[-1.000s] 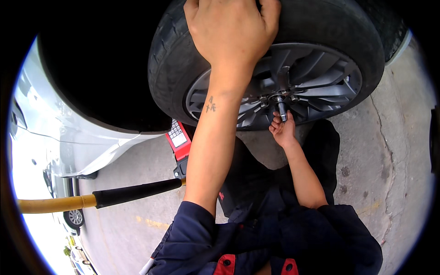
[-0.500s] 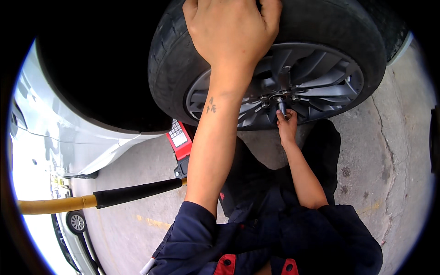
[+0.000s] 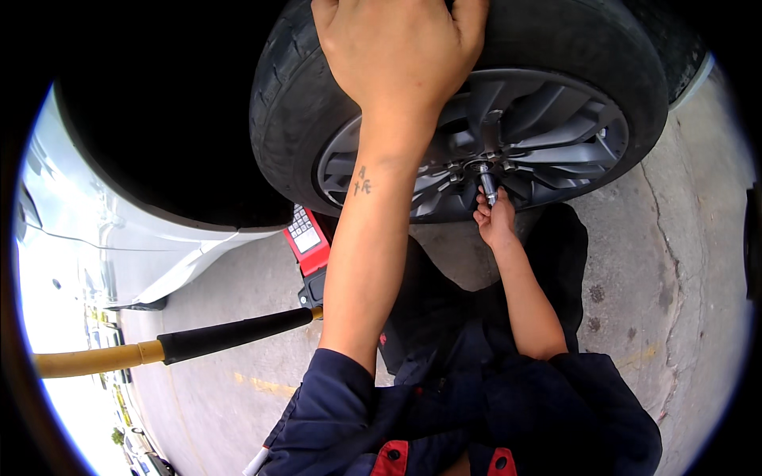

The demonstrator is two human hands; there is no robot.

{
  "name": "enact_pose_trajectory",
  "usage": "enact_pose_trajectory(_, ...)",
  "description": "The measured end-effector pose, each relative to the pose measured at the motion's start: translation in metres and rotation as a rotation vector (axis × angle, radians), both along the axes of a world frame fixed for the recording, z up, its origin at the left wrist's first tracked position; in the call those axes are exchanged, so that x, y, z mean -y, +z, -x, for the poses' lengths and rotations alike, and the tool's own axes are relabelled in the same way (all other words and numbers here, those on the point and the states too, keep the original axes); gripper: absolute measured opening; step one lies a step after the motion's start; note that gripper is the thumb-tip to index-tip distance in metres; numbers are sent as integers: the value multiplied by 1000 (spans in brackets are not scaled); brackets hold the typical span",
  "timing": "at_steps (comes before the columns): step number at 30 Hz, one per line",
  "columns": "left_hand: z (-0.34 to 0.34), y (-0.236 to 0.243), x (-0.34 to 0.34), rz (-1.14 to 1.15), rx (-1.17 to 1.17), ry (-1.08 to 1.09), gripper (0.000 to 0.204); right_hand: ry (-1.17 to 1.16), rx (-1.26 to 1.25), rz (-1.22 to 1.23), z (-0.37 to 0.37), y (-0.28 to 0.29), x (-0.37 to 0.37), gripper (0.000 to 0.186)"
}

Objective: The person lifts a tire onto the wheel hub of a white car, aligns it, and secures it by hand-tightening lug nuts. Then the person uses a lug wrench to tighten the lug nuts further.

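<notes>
A black tire [image 3: 290,135] on a grey spoked alloy rim [image 3: 556,151] stands in front of me, leaning. My left hand [image 3: 397,55] lies over the tire's upper part, its back toward me; the upper edge of the picture cuts off most of its fingers. Below the hub, my right hand [image 3: 496,216] pinches a silver metal socket [image 3: 488,186] between thumb and fingers. The socket points up at the lug nuts around the wheel's centre; whether it sits on one is too small to tell.
At the left is a white car body [image 3: 151,238] with a dark wheel arch. A red device with a keypad [image 3: 308,238] stands behind my left forearm. A yellow bar with a black sleeve [image 3: 238,335] crosses the left side. Cracked concrete floor [image 3: 635,262] lies at the right.
The socket in my right hand has tilted, and the fingers have shifted around it. My left hand stays on the tire. The view has shifted slightly.
</notes>
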State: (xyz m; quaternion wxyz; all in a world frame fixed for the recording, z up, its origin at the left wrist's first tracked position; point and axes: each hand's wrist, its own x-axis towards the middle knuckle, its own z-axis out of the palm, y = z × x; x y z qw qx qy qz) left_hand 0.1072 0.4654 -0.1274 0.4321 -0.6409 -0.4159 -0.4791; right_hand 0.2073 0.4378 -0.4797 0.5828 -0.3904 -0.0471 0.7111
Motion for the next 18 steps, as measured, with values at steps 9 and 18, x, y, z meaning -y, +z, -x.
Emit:
enact_pose_trajectory(9,-1,2,2,24,21,-24,31,10,291,-104,5,0,-4,24)
enact_pose_trajectory(18,-3,1,2,22,15,-23,31,125,1387,-203,-2,-23,-19,39)
